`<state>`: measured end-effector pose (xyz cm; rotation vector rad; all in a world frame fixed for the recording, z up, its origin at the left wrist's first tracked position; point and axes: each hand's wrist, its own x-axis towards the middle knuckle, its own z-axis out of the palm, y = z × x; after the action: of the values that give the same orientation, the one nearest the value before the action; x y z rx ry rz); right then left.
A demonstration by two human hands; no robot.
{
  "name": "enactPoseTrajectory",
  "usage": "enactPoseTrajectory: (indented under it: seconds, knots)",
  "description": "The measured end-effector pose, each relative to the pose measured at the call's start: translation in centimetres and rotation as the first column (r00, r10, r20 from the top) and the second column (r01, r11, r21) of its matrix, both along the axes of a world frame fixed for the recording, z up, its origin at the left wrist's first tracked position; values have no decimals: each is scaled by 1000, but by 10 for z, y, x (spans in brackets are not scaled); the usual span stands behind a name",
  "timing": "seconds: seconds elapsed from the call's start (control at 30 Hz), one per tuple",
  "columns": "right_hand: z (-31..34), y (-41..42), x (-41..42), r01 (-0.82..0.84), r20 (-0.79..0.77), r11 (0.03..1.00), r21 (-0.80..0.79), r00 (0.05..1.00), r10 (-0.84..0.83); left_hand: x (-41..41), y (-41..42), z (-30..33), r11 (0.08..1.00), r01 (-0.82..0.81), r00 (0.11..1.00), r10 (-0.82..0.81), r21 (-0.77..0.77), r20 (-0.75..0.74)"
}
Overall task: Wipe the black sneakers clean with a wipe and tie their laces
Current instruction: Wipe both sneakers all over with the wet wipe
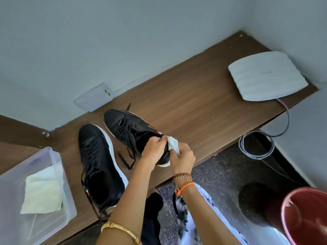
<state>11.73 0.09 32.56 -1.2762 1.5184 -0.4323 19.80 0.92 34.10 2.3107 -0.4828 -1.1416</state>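
Gold bangle (120,230) on the left forearm sits right under the camera, that arm running up and away to the left hand (154,150). Its fingers are curled down over the heel end of the far sneaker (131,131), and fingertips and thumb pinch one edge of the wipe (172,145). Right hand (182,160) comes in beside it, thread bracelets (184,181) on the wrist, fingers curled and gripping the other side of that white wipe. Both hands meet just above the shoe's collar, wipe crumpled between them and pressed to the heel area.

Far sneaker is black with a white sole, toe pointing away toward the wall, lying at a slant on the tabletop (203,110). Laces are undone, loose ends trailing onto the wood beside it. A small red and white tag shows on its side near the hands.

Near sneaker (99,161) stands just left of it, close but apart, black upper, white sole edge, laces also loose, one end hanging over the tabletop's front edge.

At far left a clear bin (58,177) holds a pale folded cloth (44,190). A white foam pad (267,75) lies in the far right corner. A red bucket (304,216) stands on the floor, lower right.
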Motion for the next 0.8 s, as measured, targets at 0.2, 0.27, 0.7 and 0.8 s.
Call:
enactPoseTrajectory:
  seconds: [0.2, 0.27, 0.7, 0.8]
  knots:
    - [-3, -8, -1, 0, -47, 1000, 28, 999, 1, 0, -8, 0, 996, -87, 996, 87, 15, 3]
    - [6, -7, 4, 78, 96, 997, -20, 993, -75, 0, -16, -1, 987, -160, 987, 160, 24, 10]
    - [-7, -8, 9, 195, 112, 981, 0, 975, -194, 1, -53, 6, 902, -432, 899, 431, 11, -74]
    - [-20, -22, 6, 235, -6, 965, 113, 972, -236, -2, -50, 12, 957, -287, 958, 285, -44, -34]
